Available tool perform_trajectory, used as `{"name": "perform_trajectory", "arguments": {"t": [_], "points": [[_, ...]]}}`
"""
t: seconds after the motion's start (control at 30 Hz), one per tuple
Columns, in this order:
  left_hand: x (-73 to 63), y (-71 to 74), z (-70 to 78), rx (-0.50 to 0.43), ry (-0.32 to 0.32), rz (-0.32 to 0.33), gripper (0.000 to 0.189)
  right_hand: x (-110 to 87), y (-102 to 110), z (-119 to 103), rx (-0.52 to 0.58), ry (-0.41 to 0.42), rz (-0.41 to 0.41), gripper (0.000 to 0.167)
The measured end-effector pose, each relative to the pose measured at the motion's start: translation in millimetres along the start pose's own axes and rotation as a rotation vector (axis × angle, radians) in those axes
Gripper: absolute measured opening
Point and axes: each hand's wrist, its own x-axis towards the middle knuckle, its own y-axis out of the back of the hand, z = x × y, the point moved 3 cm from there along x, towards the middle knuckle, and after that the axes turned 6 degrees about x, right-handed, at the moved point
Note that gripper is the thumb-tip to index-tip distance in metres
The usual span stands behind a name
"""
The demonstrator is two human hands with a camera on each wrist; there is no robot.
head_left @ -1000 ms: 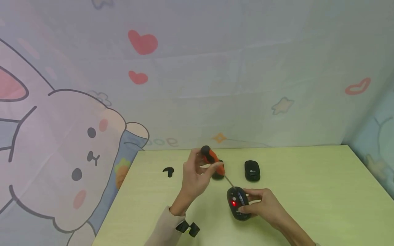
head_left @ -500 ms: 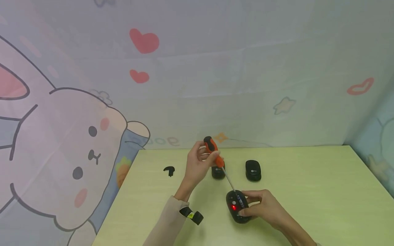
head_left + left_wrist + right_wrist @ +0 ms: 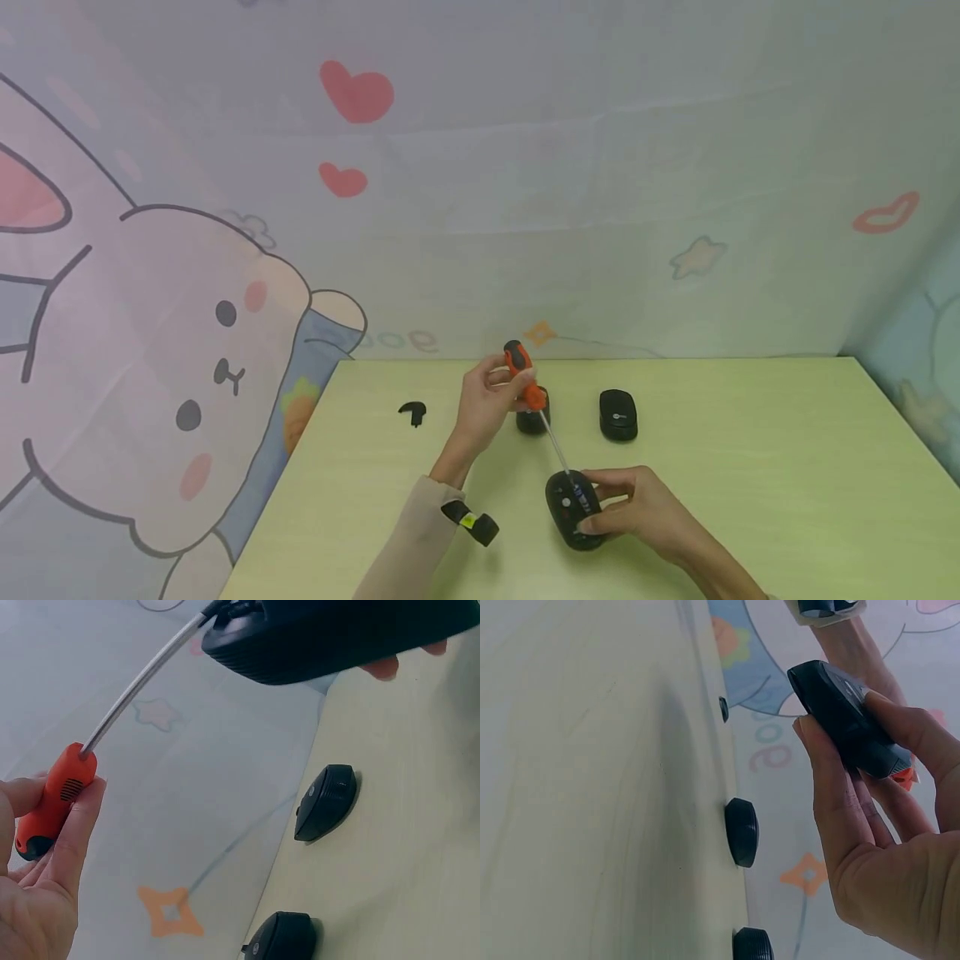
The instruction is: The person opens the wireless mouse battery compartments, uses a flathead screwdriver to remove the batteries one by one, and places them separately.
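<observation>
Some work seems unfinished: left grip (image 3: pixel 483 406) pinches orange-and-black screwdriver (image 3: pixel 536 398) at oval black mouse (image 3: pixel 567 513) pinched by right grip (image 3: pixel 641 507).

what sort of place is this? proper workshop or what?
Looks more like a staged indoor tabletop setup than a workshop, though I can't be sure: a yellow-green table, a cartoon-printed backdrop behind it, and a screwdriver and computer mouse held over the table.

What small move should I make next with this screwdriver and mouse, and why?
Perhaps twist the orange and black screwdriver slightly: its metal shaft appears to meet the far end of the upturned black oval mouse, which the right grip holds.
</observation>
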Motion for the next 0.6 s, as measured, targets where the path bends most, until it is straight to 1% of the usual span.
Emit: {"name": "perform_trajectory", "arguments": {"t": [0.13,0.3,0.43,0.5,0.6], "points": [[-0.9,-0.4,-2.9,-0.035,0.034,0.005,0.042,-0.4,-0.9,0.0,0.016,-0.001,-0.013,0.069],[-2.4,2.7,1.3,-0.085,0.025,0.009,0.045,-0.8,2.2,-1.2,0.004,-0.001,-0.014,0.07],[-3.4,13.8,5.4,-0.123,0.037,0.021,0.048,0.7,8.1,0.5,0.003,-0.019,0.005,0.072],[-3.2,21.3,4.7,-0.135,0.055,0.032,0.047,1.3,11.9,2.5,0.021,-0.019,0.008,0.073],[-2.9,32.8,1.1,-0.128,0.083,0.028,0.044,1.1,16.6,3.5,0.045,-0.015,0.01,0.075]]}}
